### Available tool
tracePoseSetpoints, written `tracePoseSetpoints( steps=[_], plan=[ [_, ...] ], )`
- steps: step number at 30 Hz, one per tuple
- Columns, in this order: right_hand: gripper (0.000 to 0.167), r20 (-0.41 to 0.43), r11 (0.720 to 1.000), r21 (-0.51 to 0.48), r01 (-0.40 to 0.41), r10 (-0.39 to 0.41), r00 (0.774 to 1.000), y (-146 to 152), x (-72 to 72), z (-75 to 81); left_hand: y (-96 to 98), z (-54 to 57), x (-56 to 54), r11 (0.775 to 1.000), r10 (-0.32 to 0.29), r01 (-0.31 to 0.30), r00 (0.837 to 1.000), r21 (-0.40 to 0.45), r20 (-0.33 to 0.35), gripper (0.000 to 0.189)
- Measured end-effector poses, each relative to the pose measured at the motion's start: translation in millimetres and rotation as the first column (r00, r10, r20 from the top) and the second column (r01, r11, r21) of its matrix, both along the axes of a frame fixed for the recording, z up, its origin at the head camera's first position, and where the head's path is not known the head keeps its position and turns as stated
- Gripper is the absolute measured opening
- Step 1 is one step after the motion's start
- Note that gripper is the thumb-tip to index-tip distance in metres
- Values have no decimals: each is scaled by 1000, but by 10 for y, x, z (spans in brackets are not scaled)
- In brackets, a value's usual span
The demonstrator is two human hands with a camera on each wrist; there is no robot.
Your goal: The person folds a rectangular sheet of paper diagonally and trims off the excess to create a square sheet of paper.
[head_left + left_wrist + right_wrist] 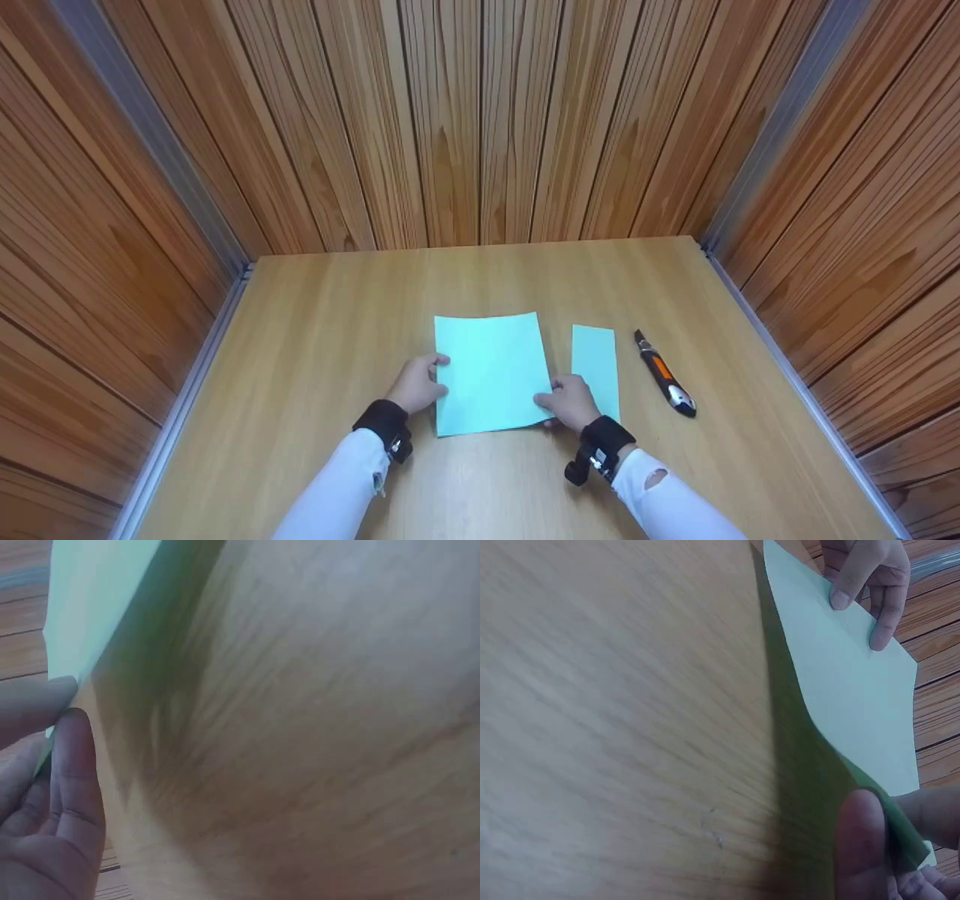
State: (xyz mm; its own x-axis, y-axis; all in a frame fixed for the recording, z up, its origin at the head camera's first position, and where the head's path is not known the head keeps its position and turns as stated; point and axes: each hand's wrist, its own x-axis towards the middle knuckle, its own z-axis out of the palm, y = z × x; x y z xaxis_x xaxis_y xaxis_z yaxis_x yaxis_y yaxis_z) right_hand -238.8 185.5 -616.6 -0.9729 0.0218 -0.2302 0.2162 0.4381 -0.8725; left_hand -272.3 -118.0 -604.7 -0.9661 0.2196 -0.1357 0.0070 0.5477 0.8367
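A nearly square sheet of light turquoise paper (491,375) is held just over the table, its near edge and right side slightly bent. My left hand (416,382) pinches its left edge between thumb and fingers; the left wrist view shows these fingertips (73,724) at the paper's edge. At the lower right edge, my right hand (574,401) grips the sheet, thumb on one face and fingers on the other. In the right wrist view the paper (847,667) curls up near that hand, and a shadow lies beneath it.
A narrow strip of the same turquoise paper (595,356) lies right of the sheet, partly behind my right hand. Farther right rests a black and orange utility knife (664,375). Wood-panelled walls (480,127) enclose the wooden table (337,300) at the back and sides.
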Motion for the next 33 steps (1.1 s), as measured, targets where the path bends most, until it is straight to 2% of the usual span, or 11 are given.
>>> tracePoseSetpoints(
  steps=[7, 9, 11, 13, 15, 17, 20, 22, 25, 29, 33],
  plan=[
    [45, -22, 995, 95, -19, 21, 1000, 0, -4, -1, 183, -10, 20, 987, 64, -61, 998, -146, 15, 58],
    [45, -30, 994, 106, -18, 21, 999, 7, 0, 0, 254, -18, 30, 975, 56, -58, 998, -215, -14, 58],
    [44, -29, 993, 121, -11, 15, 999, 17, -3, -11, 326, -27, 43, 952, 16, -38, 997, -305, -72, 57],
    [44, -29, 991, 134, -2, 6, 1000, 28, -6, -23, 399, -33, 59, 922, -59, -4, 986, -386, -153, 54],
    [43, -27, 990, 144, 4, 0, 1000, 34, -5, -40, 470, -32, 84, 888, -161, 45, 963, -458, -217, 51],
    [42, -21, 989, 145, 6, -3, 1000, 35, 2, -53, 541, -25, 118, 855, -261, 107, 934, -507, -244, 47],
    [41, -15, 990, 141, 4, -2, 1000, 33, 14, -76, 634, -17, 160, 803, -379, 198, 898, -562, -225, 47],
    [41, -14, 992, 130, 3, -1, 1000, 28, 18, -88, 674, -21, 175, 780, -410, 234, 892, -580, -192, 47],
    [40, -6, 993, 116, -4, 5, 1000, 29, 20, -105, 698, -49, 176, 767, -413, 242, 895, -595, -169, 47],
    [41, -6, 994, 112, -16, 17, 1000, 42, 28, -105, 699, -119, 157, 751, -427, 221, 881, -622, -203, 44],
    [38, -27, 985, 172, -3, 8, 1000, 54, 9, -76, 687, -155, 148, 744, -438, 211, 871, -634, -224, 44]
  ],
)
